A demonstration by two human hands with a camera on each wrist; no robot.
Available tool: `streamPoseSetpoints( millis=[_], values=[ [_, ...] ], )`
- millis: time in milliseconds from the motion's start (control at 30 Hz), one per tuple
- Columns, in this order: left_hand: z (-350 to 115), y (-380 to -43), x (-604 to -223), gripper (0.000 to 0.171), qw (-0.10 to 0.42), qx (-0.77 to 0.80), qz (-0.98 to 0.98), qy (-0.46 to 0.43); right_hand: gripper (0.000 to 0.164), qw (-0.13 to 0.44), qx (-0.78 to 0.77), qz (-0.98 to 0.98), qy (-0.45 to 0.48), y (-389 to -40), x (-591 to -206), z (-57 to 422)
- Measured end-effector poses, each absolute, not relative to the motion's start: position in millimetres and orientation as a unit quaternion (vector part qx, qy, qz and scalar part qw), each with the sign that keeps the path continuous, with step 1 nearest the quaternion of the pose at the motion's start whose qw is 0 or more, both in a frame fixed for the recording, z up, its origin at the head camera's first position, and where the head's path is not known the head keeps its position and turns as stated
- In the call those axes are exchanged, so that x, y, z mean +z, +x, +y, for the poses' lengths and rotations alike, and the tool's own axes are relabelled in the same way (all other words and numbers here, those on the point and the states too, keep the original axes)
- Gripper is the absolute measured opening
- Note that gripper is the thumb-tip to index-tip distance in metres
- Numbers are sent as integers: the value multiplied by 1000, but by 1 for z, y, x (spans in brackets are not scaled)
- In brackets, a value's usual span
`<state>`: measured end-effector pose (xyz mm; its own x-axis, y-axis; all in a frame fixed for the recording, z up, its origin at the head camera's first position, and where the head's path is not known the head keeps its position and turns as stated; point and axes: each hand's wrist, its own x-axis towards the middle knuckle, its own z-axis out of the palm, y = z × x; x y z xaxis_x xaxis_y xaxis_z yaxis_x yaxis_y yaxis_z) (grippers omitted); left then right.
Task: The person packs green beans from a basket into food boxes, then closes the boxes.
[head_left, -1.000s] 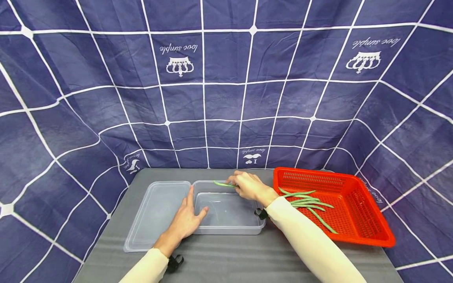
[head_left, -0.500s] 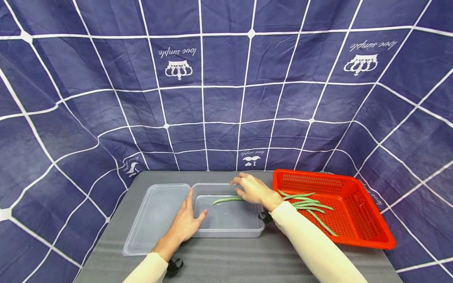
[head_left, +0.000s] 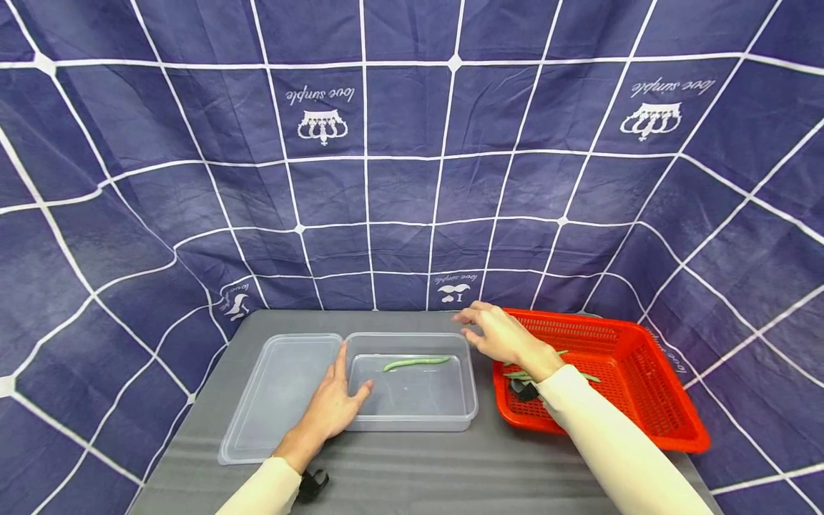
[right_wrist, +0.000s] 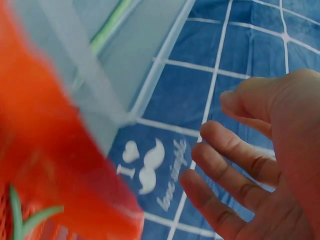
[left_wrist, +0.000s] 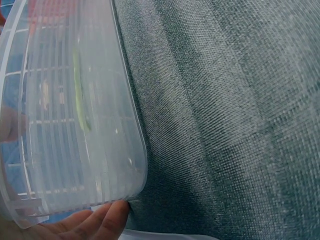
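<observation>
While one green bean (head_left: 416, 362) lies in one box (head_left: 412, 424), the left hand (head_left: 331, 405) and right hand (head_left: 503, 337) have relaxed, unclenched fingers (right_wrist: 225, 172).

A clear, shallow, rectangular plastic box (head_left: 412, 423) sits flat and uncovered on the grey surface (head_left: 399, 476), its long side running crosswise. On its floor lies one slim green bean (head_left: 417, 363), slightly curved, roughly parallel to the long side and near the far wall. Just right of the box, with a narrow gap between them, stands a red plastic basket (head_left: 634, 357) with perforated sides and floor. Loose beans (right_wrist: 16, 212) lie inside it, mostly hidden, so their number cannot be told.
</observation>
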<state>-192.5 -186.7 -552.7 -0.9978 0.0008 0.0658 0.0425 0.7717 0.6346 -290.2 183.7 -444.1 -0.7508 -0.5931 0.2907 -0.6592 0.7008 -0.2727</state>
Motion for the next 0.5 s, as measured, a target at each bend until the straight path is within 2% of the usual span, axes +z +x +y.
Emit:
streamPoseSetpoints(
  millis=[500],
  values=[
    [-188, -192, -552, 107, 28, -339, -940, -6, 24, 103, 195, -924, 312, -287, -450, 264]
  ],
)
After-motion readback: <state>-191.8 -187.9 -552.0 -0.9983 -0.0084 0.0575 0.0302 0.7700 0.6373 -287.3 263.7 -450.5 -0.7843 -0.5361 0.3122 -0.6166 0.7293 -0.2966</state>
